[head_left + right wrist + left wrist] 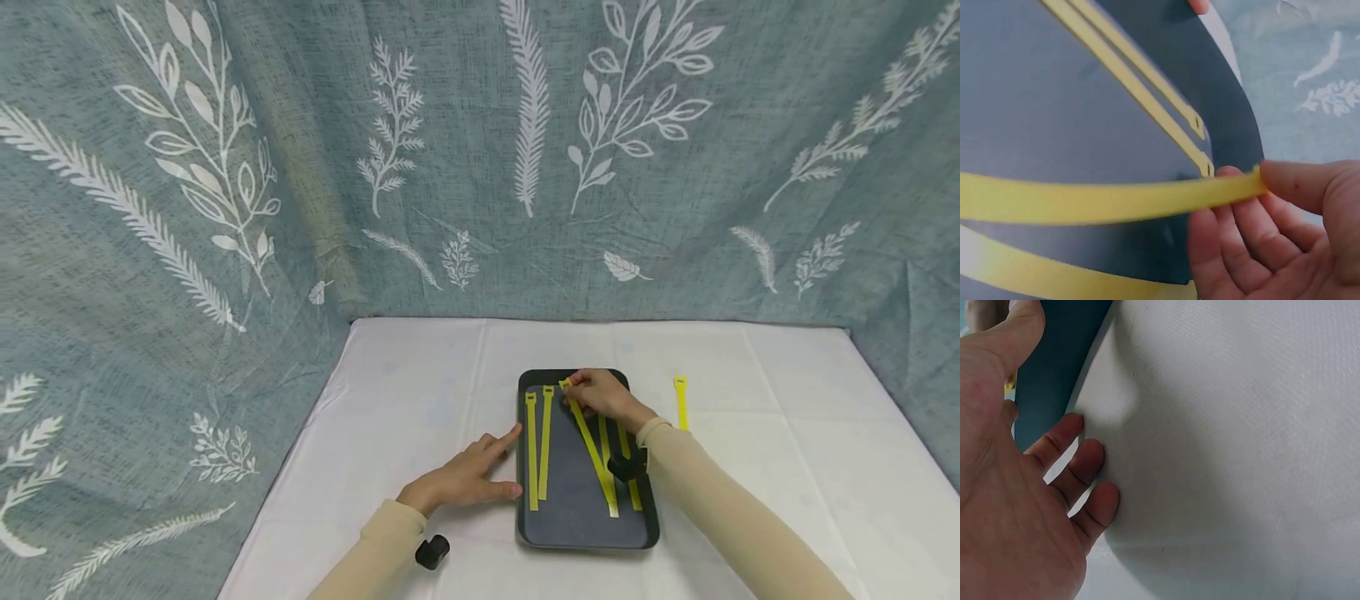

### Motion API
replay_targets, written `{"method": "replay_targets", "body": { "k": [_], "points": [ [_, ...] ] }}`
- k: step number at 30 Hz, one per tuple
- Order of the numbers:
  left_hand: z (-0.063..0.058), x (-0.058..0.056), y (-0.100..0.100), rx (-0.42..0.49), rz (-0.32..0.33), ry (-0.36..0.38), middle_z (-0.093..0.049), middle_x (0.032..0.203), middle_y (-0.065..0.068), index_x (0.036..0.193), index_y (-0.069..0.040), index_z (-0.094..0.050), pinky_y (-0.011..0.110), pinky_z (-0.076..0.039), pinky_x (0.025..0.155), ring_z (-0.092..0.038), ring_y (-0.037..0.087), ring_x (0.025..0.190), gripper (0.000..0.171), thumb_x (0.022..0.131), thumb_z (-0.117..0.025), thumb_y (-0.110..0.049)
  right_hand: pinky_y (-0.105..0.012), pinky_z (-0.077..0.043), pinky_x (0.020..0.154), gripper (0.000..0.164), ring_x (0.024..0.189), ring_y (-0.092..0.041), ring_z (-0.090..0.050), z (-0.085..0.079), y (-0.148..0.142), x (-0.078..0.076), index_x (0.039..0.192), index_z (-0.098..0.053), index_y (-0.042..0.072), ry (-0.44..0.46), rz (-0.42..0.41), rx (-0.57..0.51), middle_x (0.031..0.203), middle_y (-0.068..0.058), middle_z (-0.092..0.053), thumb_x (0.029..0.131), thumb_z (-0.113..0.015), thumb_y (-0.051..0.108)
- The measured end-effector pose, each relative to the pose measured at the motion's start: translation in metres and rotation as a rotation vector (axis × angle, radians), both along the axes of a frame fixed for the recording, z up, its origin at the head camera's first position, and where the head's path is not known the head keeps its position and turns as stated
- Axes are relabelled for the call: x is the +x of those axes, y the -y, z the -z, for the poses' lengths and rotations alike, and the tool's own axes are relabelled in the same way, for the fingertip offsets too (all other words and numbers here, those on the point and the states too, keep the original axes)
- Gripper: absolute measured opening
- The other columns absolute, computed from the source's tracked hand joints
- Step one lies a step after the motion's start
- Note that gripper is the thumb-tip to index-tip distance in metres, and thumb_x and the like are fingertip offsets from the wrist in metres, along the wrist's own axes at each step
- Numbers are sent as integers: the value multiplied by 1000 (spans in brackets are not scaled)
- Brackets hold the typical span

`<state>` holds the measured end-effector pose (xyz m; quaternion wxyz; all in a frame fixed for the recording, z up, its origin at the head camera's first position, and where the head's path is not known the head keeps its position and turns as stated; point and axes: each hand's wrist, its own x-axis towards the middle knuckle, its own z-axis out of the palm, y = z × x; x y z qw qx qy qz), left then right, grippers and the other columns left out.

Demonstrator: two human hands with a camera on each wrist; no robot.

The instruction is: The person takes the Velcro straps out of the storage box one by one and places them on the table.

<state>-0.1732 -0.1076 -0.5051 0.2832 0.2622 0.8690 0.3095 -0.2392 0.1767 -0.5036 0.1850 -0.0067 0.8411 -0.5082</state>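
A dark rectangular tray [566, 533] lies on the white table with several yellow cable-tie straps in it, each with a slotted head. Between thumb and fingers, my right hand [602, 393] pinches the head end of one yellow strap [591, 443] near the tray's far edge; the strap slants toward the near side. Two straps [532, 450] lie side by side along the left. Others at the right are partly covered by the right hand and wrist. My left hand [467, 477] has its fingers spread, index finger and thumb at the tray's left rim, holding nothing.
Another yellow strap [681, 402] lies on the white tablecloth [765, 450] right of the tray, its near end hidden behind the right forearm. A blue-green leaf-patterned curtain [465, 167] hangs behind and beside the table. A black wrist device [432, 552] sits by the left cuff.
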Motion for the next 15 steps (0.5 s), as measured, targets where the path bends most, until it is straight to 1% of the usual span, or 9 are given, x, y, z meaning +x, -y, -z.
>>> {"method": "replay_targets", "body": {
  "k": [4,6,10,13,15],
  "points": [
    [0,0,-1,1,-5,4,-48,137,8,165,-26,-14,54,-36,114,-45,25,129,93,93,-69,-49,-36,-60,80,36,91,-19,-69,1,-1,3,129,-63,-5,28,-8,-17,118,-21,-70,101,-62,17],
    [-1,1,-1,2,-7,6,-48,137,8,165,-26,-14,54,-36,114,-45,25,129,93,93,-70,-49,-35,-60,80,37,92,-20,-70,1,-2,4,130,-63,-6,38,-1,-23,119,-21,-70,99,-64,15],
    [0,1,-1,4,-10,7,-49,137,7,164,-28,-14,54,-36,114,-45,24,129,94,92,-70,-49,-35,-60,77,35,87,-19,-70,1,-4,6,129,-63,-6,32,28,-58,114,-21,-72,100,-62,14],
    [0,1,-1,-2,-12,-2,-49,137,6,164,-29,-14,53,-37,114,-45,23,128,94,92,-70,-50,-35,-60,75,35,83,-17,-70,-1,-5,5,130,-63,-2,53,57,-97,112,-18,-72,102,-62,18],
    [0,1,-1,-5,-15,-4,-49,137,6,164,-29,-14,53,-37,113,-45,22,126,93,92,-70,-49,-34,-60,75,37,83,-16,-70,-3,-5,5,132,-62,-1,65,52,-113,113,-18,-73,102,-62,21]
  ]
}}
